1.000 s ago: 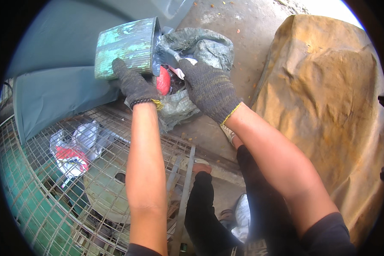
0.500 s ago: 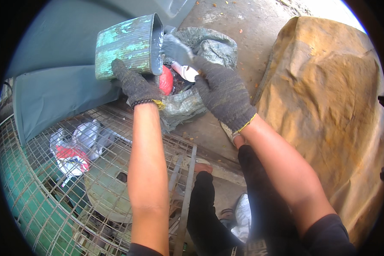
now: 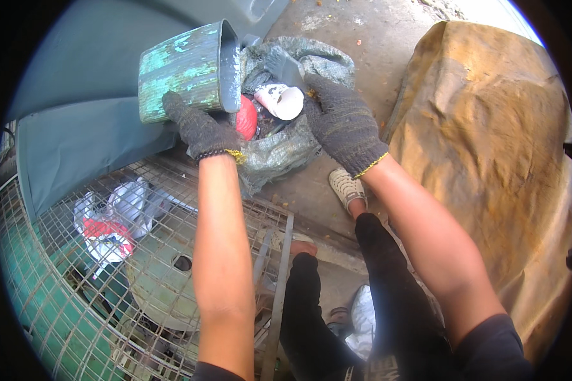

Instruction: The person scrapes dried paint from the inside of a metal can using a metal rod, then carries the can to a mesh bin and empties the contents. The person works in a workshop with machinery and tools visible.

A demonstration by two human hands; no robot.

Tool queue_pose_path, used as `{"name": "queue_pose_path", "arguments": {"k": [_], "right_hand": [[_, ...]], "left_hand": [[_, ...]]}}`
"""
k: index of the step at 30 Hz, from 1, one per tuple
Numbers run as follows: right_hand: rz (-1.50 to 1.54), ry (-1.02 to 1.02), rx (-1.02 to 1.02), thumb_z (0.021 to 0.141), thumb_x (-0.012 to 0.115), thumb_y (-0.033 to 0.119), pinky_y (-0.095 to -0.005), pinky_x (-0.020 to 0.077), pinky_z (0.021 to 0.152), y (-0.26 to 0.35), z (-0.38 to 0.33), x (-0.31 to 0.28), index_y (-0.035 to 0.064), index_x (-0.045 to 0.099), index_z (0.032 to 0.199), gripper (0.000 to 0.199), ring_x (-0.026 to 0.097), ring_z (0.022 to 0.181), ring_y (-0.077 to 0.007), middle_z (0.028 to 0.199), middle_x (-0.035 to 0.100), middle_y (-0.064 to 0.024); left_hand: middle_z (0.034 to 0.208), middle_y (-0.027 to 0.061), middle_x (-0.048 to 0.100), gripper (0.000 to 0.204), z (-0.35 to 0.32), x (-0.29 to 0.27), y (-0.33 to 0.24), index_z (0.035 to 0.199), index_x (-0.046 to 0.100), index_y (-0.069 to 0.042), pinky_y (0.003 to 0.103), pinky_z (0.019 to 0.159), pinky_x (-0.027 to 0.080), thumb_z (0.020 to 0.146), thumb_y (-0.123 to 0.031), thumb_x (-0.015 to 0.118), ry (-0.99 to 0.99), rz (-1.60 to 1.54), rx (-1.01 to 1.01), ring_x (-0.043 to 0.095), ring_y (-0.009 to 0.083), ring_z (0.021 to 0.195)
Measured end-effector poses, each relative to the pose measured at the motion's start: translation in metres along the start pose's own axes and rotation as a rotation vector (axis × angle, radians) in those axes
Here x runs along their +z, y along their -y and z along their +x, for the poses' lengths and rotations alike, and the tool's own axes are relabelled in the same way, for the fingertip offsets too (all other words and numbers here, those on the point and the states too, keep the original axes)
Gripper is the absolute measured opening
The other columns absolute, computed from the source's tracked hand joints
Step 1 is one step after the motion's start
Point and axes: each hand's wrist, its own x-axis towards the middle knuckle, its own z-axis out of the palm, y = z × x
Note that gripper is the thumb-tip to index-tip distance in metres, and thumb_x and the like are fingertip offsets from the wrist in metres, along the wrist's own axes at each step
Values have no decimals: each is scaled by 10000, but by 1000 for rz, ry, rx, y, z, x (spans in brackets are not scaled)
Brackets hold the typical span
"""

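Note:
My left hand (image 3: 200, 127), in a dark knitted glove, grips the lower side of a worn turquoise bin (image 3: 181, 75). The bin lies tilted on its side, its mouth facing right over an open grey woven sack (image 3: 273, 157). My right hand (image 3: 343, 117), gloved alike, is closed around a flat grey tool (image 3: 285, 68) with a wide end, perhaps a brush or scraper; its handle is hidden by the fingers. In the sack's mouth, between my hands, lie a white paper cup (image 3: 285, 103) and a red rounded thing (image 3: 246, 118), with dark bits of rubbish around them.
A wire mesh rack (image 3: 165, 279) stands at the lower left, with a crumpled plastic bag (image 3: 108, 232) by it. Grey sheeting (image 3: 89, 152) hangs at upper left. A brown tarp cover (image 3: 476, 140) fills the right. My shoe (image 3: 346, 188) is on the concrete floor.
My right hand and the grey tool have shifted right, away from the bin's mouth. The cup now shows more of its open end. The bin has moved slightly left.

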Motion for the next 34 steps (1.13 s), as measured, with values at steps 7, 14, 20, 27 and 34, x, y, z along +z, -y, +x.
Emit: {"name": "queue_pose_path", "arguments": {"k": [7,14,20,27,34], "right_hand": [[63,221,47,936,608,119,-501,536,832,31,-5,9,116,627,1316,380,676,991,-418,1083,688,-228],[-21,208,98,936,593,101,-517,532,831,3,0,11,131,614,1329,394,671,981,-426,1062,683,-218],[25,9,115,938,675,169,-453,549,897,3,-11,3,82,662,1300,372,695,1029,-402,1143,714,-218],[177,-55,381,941,725,275,-407,549,876,3,-11,15,48,669,1305,433,724,987,-331,1123,740,-200],[462,6,560,935,740,336,-294,543,784,-24,-14,15,55,662,1352,509,673,847,-156,1020,747,-120]], "left_hand": [[1525,163,440,912,-1,7,-1,1573,344,-74,481,1171,385,943,-682,599,-70,-85,-22,457,326,1376],[1535,161,428,937,-21,16,-9,1585,319,-77,489,1180,373,942,-708,577,-132,137,89,453,329,1380],[1551,160,411,934,-34,28,-23,1590,309,-93,507,1186,370,948,-731,541,-82,206,158,440,333,1400],[1524,170,445,876,-34,17,-30,1572,353,-104,515,1192,374,971,-728,486,18,-144,43,435,341,1419],[1439,146,535,622,-52,16,-49,1485,453,-63,505,1133,452,1035,-487,522,231,565,474,530,314,1332]]}}
